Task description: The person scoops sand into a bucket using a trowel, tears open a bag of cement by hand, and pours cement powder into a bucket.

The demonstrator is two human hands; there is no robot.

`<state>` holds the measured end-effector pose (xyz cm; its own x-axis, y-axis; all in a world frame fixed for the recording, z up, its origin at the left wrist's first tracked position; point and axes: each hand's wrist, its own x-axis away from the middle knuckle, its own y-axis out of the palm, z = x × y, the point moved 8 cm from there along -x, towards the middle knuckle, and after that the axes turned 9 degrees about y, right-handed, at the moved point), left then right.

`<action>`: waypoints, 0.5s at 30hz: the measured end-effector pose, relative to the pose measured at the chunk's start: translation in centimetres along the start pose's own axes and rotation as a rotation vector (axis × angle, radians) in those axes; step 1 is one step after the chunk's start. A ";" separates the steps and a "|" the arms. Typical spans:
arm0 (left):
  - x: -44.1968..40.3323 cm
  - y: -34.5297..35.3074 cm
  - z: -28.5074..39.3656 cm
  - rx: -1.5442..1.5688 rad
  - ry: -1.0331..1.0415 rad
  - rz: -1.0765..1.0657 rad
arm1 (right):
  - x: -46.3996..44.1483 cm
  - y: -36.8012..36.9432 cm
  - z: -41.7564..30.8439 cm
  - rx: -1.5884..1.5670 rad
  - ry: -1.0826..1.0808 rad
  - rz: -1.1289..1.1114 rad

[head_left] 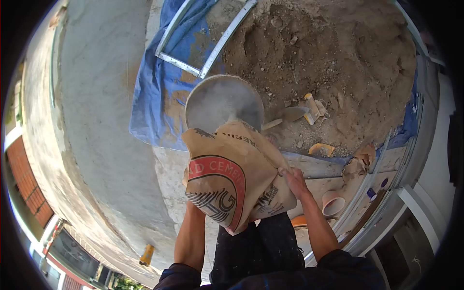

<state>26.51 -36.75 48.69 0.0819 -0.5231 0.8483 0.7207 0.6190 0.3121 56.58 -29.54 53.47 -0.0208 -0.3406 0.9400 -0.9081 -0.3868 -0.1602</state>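
A brown paper cement bag [217, 169] with a red band is tipped with its mouth over the rim of a round bucket [224, 92]. Grey powder and dust fill the bucket's opening. My right hand [294, 182] grips the bag's right edge with closed fingers. My left forearm reaches under the bag's left side, and the hand itself is hidden behind the paper. A trowel [294, 114] lies on the sand just right of the bucket, near a torn yellow and white packet [314, 108].
A sand heap [338, 53] spreads over a blue tarp [145, 113]. A metal frame [224, 43] lies behind the bucket. To the right are a white pot [332, 203], torn paper [358, 163] and metal rails. A yellow object [146, 254] sits at lower left.
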 end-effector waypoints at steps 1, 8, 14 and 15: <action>-0.7 0.6 0.4 0.000 0.008 -0.014 | -1.4 -0.2 -0.9 -0.007 -0.025 -0.002; -4.5 -6.0 -2.5 -0.977 -0.083 -0.092 | -1.4 0.6 5.0 -0.316 0.065 -0.181; -6.5 -9.5 -4.0 -0.799 0.218 0.006 | -2.8 1.3 5.8 -0.337 0.037 -0.180; -5.6 -8.3 -3.6 -0.645 0.089 0.106 | -3.2 1.1 5.6 -0.347 0.010 -0.172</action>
<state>22.54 -41.07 39.82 0.2119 -0.5424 0.8130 0.9713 0.2089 -0.1138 58.02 -33.68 48.61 0.1419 -0.2868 0.9474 -0.9861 -0.1242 0.1101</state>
